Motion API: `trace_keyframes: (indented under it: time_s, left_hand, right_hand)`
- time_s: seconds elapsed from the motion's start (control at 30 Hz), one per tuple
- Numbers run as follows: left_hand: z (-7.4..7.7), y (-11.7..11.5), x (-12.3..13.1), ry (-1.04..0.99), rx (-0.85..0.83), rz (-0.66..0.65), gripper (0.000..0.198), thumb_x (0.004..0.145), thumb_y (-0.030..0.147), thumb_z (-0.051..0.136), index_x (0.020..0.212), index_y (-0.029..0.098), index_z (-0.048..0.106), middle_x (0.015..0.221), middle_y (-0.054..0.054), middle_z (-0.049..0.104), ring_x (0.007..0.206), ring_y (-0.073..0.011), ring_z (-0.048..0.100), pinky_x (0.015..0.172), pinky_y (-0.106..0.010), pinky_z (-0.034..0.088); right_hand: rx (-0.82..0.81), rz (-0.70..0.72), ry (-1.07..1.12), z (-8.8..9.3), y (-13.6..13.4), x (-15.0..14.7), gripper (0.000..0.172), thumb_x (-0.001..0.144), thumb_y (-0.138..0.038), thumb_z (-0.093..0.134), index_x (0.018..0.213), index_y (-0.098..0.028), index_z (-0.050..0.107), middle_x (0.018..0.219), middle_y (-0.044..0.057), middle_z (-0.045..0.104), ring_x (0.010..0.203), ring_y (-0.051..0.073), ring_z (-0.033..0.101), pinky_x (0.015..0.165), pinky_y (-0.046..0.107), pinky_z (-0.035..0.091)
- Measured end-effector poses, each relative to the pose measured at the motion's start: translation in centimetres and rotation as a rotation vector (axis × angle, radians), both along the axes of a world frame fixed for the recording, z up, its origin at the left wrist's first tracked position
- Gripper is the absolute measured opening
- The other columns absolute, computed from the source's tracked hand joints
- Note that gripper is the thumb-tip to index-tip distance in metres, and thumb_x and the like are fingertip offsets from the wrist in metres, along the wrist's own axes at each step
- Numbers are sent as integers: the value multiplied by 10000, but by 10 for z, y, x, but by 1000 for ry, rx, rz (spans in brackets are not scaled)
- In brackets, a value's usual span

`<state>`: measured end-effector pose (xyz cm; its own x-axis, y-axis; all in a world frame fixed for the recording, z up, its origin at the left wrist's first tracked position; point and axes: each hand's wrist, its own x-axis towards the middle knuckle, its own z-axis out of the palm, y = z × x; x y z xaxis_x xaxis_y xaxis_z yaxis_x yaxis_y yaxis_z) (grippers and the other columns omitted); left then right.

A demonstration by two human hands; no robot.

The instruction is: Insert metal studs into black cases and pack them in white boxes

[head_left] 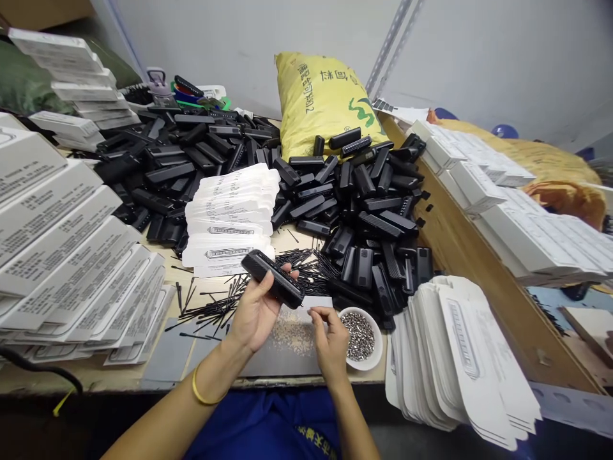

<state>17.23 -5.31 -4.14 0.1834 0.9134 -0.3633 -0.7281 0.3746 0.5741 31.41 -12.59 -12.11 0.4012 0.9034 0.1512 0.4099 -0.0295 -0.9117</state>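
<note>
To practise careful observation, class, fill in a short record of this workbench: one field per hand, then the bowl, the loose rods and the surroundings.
left hand: grips a black casing, held tilted
right hand: pinched shut beside the casing's lower end; contents too small to tell
bowl: white, holds small metal pieces, just right of the right hand
rods: thin, black, scattered beyond both hands
surroundings: heap of black casings, stacked white cartons, yellow sack behind
</note>
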Motion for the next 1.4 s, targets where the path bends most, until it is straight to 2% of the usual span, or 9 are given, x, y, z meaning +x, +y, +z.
trace_keyframes:
  time_s: [0.17, 0.33, 0.43, 0.67, 0.83, 1.0, 1.1, 1.23, 1.4]
  left_hand:
    - [-11, -32, -1, 342, 458, -232, 273, 585, 181, 817, 816, 255, 693, 913, -61, 705, 977, -277, 639, 937, -401, 481]
    - [-73, -17, 24, 722, 419, -250, 291, 755, 291, 687, 1025, 197, 635, 1023, -116, 691, 971, -259, 630, 917, -377, 453]
    - [-88, 6, 32, 889, 408, -225, 442, 743, 316, 689, 1140, 179, 551, 1044, -118, 676, 993, -276, 621, 921, -416, 449]
    - [-84, 31, -28, 1334, 677, -254, 371, 819, 267, 535, 1177, 174, 552, 1074, -103, 635, 932, -221, 626, 866, -401, 503]
    - [-80, 62, -88, 1539, 621, -104, 383, 818, 267, 484, 1179, 146, 535, 1092, -125, 604, 1006, -250, 591, 884, -443, 494]
    - [-53, 94, -108, 1607, 662, -85, 448, 779, 352, 560, 1180, 152, 561, 1187, -130, 582, 1142, -287, 532, 1018, -466, 397]
    - [-23, 100, -110, 1506, 693, -383, 503, 753, 442, 610, 1179, 175, 588, 1238, -118, 585, 1201, -317, 498, 1046, -473, 359]
    - [-1, 79, -96, 746, 454, -1022, 479, 748, 471, 634, 1143, 200, 623, 1161, -82, 661, 1090, -280, 601, 954, -401, 455]
    - [-20, 36, -69, 206, 180, -911, 562, 697, 442, 735, 1133, 114, 600, 1024, -118, 688, 834, -192, 674, 808, -312, 524]
  right_hand:
    - [3, -149, -12, 3, -5, 23, 235, 877, -379, 535, 872, -173, 649, 834, 59, 689, 801, 197, 630, 753, 307, 467]
    - [68, -163, -76, 25, 7, 35, 241, 877, -389, 536, 872, -176, 650, 842, 62, 692, 786, 195, 626, 743, 301, 465]
    - [107, -104, -96, 43, 30, 29, 221, 895, -357, 507, 880, -181, 640, 856, 55, 683, 793, 186, 618, 741, 293, 466]
    - [-184, 366, -596, 35, 116, -39, 147, 890, -196, 494, 846, -198, 634, 899, 69, 674, 914, 218, 551, 822, 320, 406]
    - [-237, 389, -642, 1, 151, -84, 186, 787, -200, 665, 951, -128, 619, 1061, 180, 622, 1027, 300, 506, 858, 397, 367]
    - [-204, 466, -572, 1, 159, -69, 71, 792, -177, 659, 792, -170, 588, 905, 88, 649, 903, 235, 556, 809, 353, 382]
    - [-126, 528, -523, 21, 155, -40, 73, 831, -184, 616, 791, -199, 557, 832, 14, 647, 844, 180, 563, 810, 312, 381]
    - [93, 626, -249, 47, 145, -8, 80, 853, -227, 576, 787, -217, 532, 824, 2, 636, 824, 170, 564, 818, 315, 391]
    - [134, 806, 440, 47, 129, 10, 266, 787, -369, 659, 713, -235, 442, 748, -3, 644, 715, 169, 572, 714, 316, 446]
